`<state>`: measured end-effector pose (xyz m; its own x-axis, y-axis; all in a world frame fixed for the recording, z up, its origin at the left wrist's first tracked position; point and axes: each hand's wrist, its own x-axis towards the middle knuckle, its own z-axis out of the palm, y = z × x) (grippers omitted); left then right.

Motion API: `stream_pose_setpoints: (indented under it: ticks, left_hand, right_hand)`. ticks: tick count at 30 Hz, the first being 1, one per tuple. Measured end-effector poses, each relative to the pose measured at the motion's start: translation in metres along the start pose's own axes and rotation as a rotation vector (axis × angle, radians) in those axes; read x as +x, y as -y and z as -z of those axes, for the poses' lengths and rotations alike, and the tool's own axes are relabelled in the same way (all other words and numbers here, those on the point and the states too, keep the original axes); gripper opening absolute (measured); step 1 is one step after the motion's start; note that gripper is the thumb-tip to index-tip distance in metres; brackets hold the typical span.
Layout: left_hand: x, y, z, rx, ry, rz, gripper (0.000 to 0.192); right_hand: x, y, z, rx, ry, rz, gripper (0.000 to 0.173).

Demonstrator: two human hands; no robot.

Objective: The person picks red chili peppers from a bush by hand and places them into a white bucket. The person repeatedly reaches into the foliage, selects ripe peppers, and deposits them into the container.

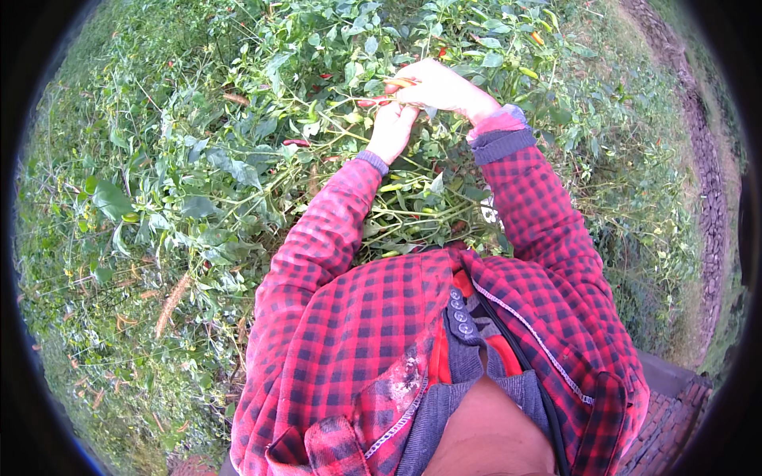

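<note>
Both hands meet above a leafy chili pepper plant. My left hand has its fingers curled, with red chili peppers poking out at its fingertips. Just above and right of it, my right hand is closed around an orange-red chili pepper. Strong light washes out both hands, so the exact finger contact is hard to see. Thin stems run between and below the hands. A dark red chili pepper hangs to the left of my left hand.
More chili peppers, one orange and one yellow-green, grow beyond my right hand. Dry grass seed heads stand among the leaves at left. A rough, dark strip of ground curves along the right. A brown, brick-patterned surface shows at lower right.
</note>
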<state>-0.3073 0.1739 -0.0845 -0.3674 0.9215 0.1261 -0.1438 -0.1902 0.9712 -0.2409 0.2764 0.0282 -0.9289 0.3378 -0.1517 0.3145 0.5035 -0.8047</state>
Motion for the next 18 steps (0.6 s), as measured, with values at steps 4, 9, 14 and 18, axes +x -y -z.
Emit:
stream_pose_setpoints:
  ticks: [4, 9, 14, 18]
  left_hand:
    - [-0.003, -0.014, 0.000, 0.109, 0.086, -0.003, 0.028]
    - [-0.005, -0.020, -0.002, 0.178, 0.089, -0.085, 0.031]
    - [-0.012, -0.036, -0.004, 0.166, 0.118, -0.052, 0.034]
    - [-0.007, -0.034, -0.006, 0.187, 0.136, -0.135, 0.034]
  right_hand:
    - [0.007, -0.003, 0.012, 0.018, 0.176, -0.110, 0.027]
    - [0.010, -0.003, 0.019, 0.073, 0.318, -0.176, 0.022]
    - [0.004, 0.002, 0.020, 0.168, 0.300, -0.183, 0.019]
    - [0.008, -0.020, 0.022, 0.241, 0.261, -0.236, 0.019]
